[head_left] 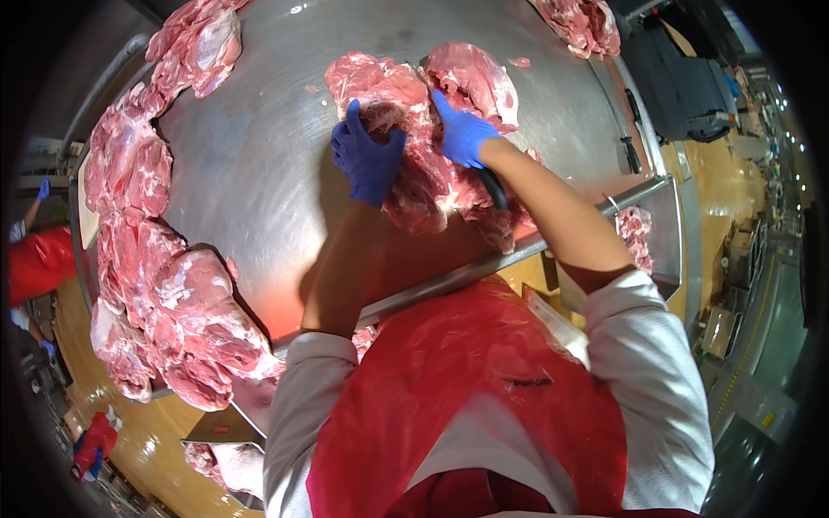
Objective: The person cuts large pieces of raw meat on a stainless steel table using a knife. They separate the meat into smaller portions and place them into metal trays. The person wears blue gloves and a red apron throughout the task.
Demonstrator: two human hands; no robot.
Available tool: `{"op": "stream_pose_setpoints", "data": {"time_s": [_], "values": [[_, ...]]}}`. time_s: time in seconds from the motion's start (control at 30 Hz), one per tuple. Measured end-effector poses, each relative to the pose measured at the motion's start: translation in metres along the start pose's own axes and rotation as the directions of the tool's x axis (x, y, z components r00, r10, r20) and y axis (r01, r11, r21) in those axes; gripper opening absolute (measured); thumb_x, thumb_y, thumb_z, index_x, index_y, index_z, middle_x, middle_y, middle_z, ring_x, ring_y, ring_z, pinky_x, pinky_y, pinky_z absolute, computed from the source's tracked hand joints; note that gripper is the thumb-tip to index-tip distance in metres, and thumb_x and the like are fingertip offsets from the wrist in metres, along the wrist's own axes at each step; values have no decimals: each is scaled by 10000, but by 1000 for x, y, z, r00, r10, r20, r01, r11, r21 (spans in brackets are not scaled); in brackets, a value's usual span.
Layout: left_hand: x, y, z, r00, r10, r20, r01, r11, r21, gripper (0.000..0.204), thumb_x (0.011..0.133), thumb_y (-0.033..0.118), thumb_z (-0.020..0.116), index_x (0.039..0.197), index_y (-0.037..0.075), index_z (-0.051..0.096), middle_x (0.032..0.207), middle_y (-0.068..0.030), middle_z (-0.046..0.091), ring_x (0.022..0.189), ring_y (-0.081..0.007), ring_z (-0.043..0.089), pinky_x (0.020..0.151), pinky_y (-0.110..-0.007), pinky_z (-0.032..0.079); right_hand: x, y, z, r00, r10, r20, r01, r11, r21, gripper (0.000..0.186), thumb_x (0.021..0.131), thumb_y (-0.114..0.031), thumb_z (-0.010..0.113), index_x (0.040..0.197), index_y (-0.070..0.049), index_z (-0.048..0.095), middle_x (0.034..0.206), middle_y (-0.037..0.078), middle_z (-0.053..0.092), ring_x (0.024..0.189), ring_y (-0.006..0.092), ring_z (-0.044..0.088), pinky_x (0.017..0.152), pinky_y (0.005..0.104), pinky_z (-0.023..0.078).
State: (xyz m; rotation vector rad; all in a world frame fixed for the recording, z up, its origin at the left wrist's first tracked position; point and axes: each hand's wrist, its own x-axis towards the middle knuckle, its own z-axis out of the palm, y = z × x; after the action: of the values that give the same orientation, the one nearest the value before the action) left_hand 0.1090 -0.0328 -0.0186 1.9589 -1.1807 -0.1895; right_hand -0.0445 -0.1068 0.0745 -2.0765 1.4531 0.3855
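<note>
A large piece of raw red meat (423,186) lies on the steel table in front of me, with pale fat and a dark hollow near its upper left. My left hand (370,160), in a blue glove, presses on its left side, thumb and fingers spread apart around the hollow. My right hand (466,135), gloved the same, rests on the right part of the meat with one digit stretched toward its middle. A black knife handle (493,187) sticks out from under that hand toward me; the blade is hidden.
More raw meat pieces (186,302) line the table's left edge, and another (583,26) sits at the far right. Along the right rim of the steel table (250,155) lies a thin tool with a black handle (632,156). Meat scraps (636,235) fill a side bin. Another person's red apron (41,263) shows at far left.
</note>
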Motion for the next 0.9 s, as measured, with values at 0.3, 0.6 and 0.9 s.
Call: {"op": "stream_pose_setpoints", "data": {"time_s": [0.3,0.6,0.9], "values": [[10,8,17,1000,31,-2,-31,993,-116,899,689,384,785,1463,141,395,1235,-176,515,1164,-403,486,993,-552,387,10,22,15,1000,19,-24,-19,1000,4,880,891,-129,505,1596,-132,-21,1132,309,656,1009,424,673,842,484,526],[17,-11,28,953,206,-222,-215,977,-13,888,687,376,798,1447,124,413,1184,-239,559,1128,-452,510,983,-550,409,-1,20,38,999,2,-42,2,996,90,947,846,-25,524,1598,-152,-35,1166,300,641,1041,423,651,897,487,502],[25,-14,32,980,184,-78,-189,980,-63,887,684,337,810,1444,94,423,1204,-207,559,1161,-418,493,995,-525,419,7,54,72,982,-87,-169,108,987,117,984,845,-56,597,1590,-171,-35,1201,298,624,1091,418,639,913,484,506]]}}
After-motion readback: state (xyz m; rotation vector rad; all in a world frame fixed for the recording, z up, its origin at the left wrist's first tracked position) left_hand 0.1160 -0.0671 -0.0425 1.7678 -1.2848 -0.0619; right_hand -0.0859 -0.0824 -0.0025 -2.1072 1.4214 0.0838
